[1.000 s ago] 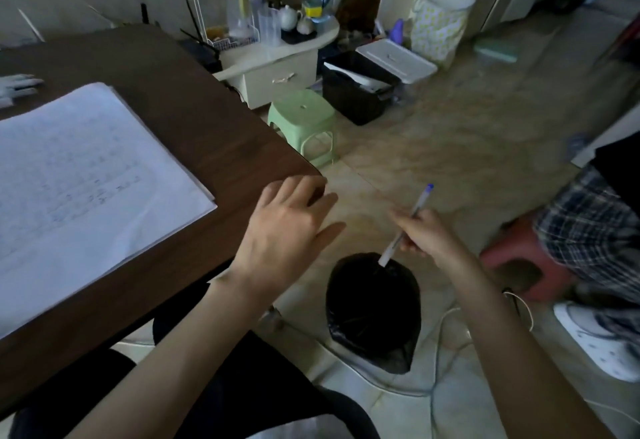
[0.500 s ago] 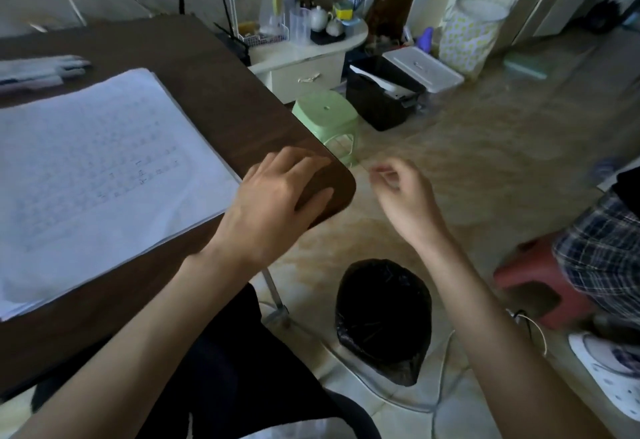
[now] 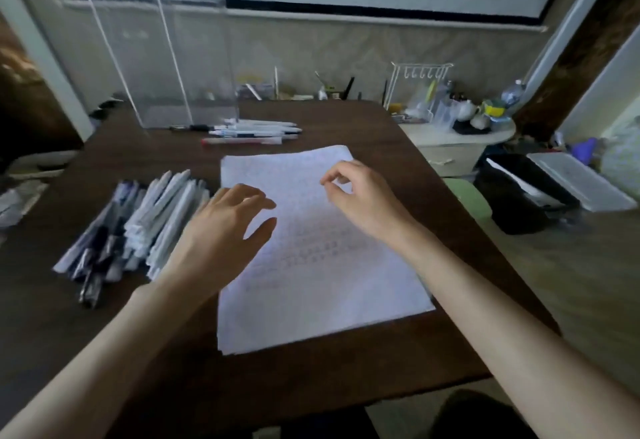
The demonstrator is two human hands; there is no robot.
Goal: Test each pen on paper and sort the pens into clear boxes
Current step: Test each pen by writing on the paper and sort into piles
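- Seen from the head camera, a stack of paper (image 3: 318, 265) covered in faint handwritten marks lies flat in the middle of the dark wooden table (image 3: 339, 123).
- Left hand (image 3: 225, 230): palm down at the paper's 9 o'clock edge, fingers spread and relaxed, thumb out to the side over the sheet. It grips nothing. Whether the fingertips touch the paper cannot be told.
- Right hand (image 3: 360, 196): over the paper's upper right part, toward 1 o'clock, fingers loosely curled, thumb and forefinger tips drawn near each other. Nothing shows between them.
- At 9 o'clock from the paper, just beside the left hand, a big pile of pens (image 3: 138, 223) lies on the table, white barrels nearer the paper and darker ones on the outer side.
- At 12 o'clock, beyond the paper's far edge, a short row of pens (image 3: 252, 130) lies roughly crosswise, with a red pen (image 3: 242, 141) nearest the paper.
- At 11 o'clock, along the table's far edge, stand the clear boxes (image 3: 180, 67), tall and side by side. The frame is too blurred to tell what they hold.
- Off the table at 3 o'clock, a green stool (image 3: 467, 196) shows on the floor, with a black bin (image 3: 519, 196) farther out.
- At 1 o'clock a white wire rack (image 3: 420, 92) stands on a low pale cabinet (image 3: 450, 140).
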